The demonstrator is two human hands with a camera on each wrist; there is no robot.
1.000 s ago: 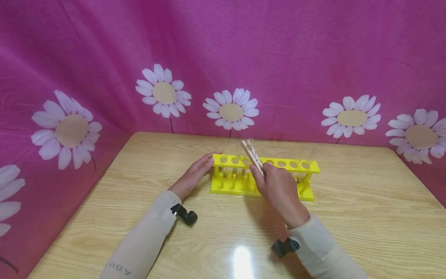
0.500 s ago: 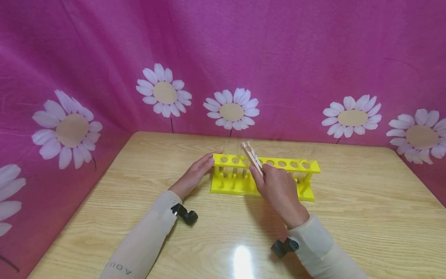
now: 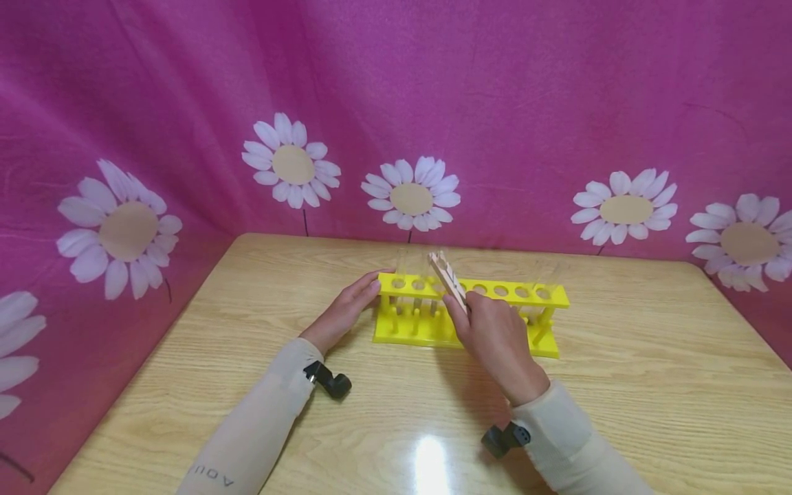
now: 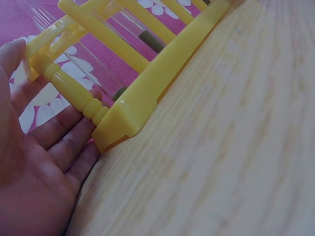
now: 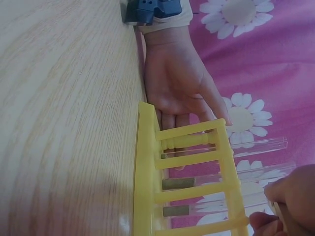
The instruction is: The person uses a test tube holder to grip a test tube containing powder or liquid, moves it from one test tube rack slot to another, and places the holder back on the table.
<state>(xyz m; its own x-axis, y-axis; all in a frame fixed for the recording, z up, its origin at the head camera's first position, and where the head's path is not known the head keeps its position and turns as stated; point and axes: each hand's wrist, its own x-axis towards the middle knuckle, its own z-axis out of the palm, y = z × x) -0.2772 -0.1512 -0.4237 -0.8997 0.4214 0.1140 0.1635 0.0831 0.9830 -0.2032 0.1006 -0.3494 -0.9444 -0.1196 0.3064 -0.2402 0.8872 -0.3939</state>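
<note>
- Yellow rack (image 3: 427, 337) of glass tubes (image 5: 261, 145) is stood on table (image 3: 260, 289), centre of head frame.
- Its frame-left end is lightly gripped by left hand (image 3: 343, 307), fingers half-curved.
- Wooden clip (image 3: 449, 278), tilted toward upper left, is gripped by right hand (image 3: 498, 340), fingers curled; whether a tube is clamped cannot be told.

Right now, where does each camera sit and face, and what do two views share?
Head: on the head, facing forward and down at the yellow rack; left hand, right hand, sleeves show.
Left wrist: worn there, facing the rack's left end; left hand shows.
Right wrist: worn there, facing the rack's side; both hands show, right partly.
Both wrist views share the left hand and test tubes.
</note>
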